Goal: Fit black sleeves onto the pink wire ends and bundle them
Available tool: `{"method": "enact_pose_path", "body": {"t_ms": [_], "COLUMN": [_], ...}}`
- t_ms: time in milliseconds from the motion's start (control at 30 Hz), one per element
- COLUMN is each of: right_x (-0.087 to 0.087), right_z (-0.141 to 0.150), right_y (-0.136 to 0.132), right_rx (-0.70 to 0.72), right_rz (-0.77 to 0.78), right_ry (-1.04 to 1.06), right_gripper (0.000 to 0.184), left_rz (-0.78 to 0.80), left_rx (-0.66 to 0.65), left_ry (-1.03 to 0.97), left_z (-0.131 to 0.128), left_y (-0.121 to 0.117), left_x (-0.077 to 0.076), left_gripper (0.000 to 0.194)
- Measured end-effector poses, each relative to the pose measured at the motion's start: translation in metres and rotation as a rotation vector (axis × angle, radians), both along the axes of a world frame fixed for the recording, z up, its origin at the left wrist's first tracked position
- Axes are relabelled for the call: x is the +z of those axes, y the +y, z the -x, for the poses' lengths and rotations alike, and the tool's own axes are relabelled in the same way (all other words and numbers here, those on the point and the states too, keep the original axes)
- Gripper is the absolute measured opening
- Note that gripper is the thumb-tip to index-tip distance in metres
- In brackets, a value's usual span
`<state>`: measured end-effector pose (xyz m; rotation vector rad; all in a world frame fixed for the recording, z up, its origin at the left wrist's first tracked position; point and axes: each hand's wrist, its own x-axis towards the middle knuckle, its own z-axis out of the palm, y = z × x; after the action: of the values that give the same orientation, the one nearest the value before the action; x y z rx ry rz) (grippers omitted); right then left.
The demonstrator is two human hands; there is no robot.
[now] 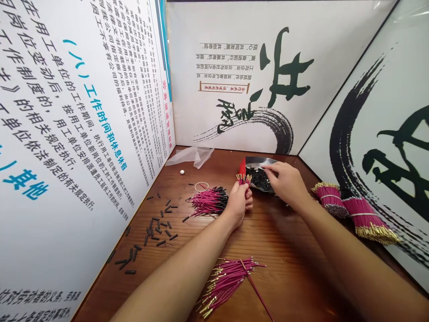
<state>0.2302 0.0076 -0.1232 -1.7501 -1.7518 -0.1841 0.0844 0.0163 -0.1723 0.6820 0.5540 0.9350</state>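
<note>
My left hand (238,203) is closed around a small bundle of pink wires (244,179), their gold metal ends pointing up out of the fist. Just to the right, my right hand (285,180) reaches over an open bag (264,160) with a red edge, full of short black sleeves (259,178). Its thumb and forefinger are pinched together at the sleeves; whatever lies between them is too small to make out. Beside my left hand rests a pile of pink wires with black sleeves (209,201). Nearer me lies a pile of pink wires with gold ends (228,284).
Loose black sleeves (156,230) are scattered on the left of the brown table (284,250). Two banded wire bundles (363,212) lie at the right. Towards the back are a rubber band (201,184), a small white ball (182,172) and clear plastic (192,156). Printed panels enclose the table.
</note>
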Motion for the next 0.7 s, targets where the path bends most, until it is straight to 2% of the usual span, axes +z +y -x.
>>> {"method": "enact_pose_path", "body": {"t_ms": [67, 133, 233, 367, 533, 700], "right_x": [-0.012, -0.027, -0.047, -0.057, -0.059, -0.061], "right_z": [0.016, 0.031, 0.041, 0.039, 0.037, 0.036], "right_y": [-0.012, -0.021, -0.024, -0.021, -0.02, -0.019], "right_rx": [0.053, 0.08, 0.104, 0.122, 0.107, 0.129], "right_rz": [-0.118, -0.168, -0.219, -0.219, -0.223, -0.227], "right_ry": [0.382, 0.73, 1.017, 1.114, 1.107, 1.203], "right_gripper": [0.022, 0.022, 0.023, 0.027, 0.026, 0.026], "left_rz": [-0.014, -0.027, -0.042, -0.079, -0.124, -0.127], "left_rx": [0.012, 0.025, 0.036, 0.026, 0.007, 0.04], "left_ry": [0.014, 0.03, 0.058, 0.088, 0.11, 0.129], "left_z": [0.0, -0.001, -0.001, -0.001, -0.002, -0.004], "left_y": [0.0, -0.001, -0.002, -0.004, -0.006, -0.006], "left_x": [0.0, 0.001, 0.004, 0.006, 0.007, 0.004], "left_gripper": [0.018, 0.019, 0.018, 0.019, 0.027, 0.024]}}
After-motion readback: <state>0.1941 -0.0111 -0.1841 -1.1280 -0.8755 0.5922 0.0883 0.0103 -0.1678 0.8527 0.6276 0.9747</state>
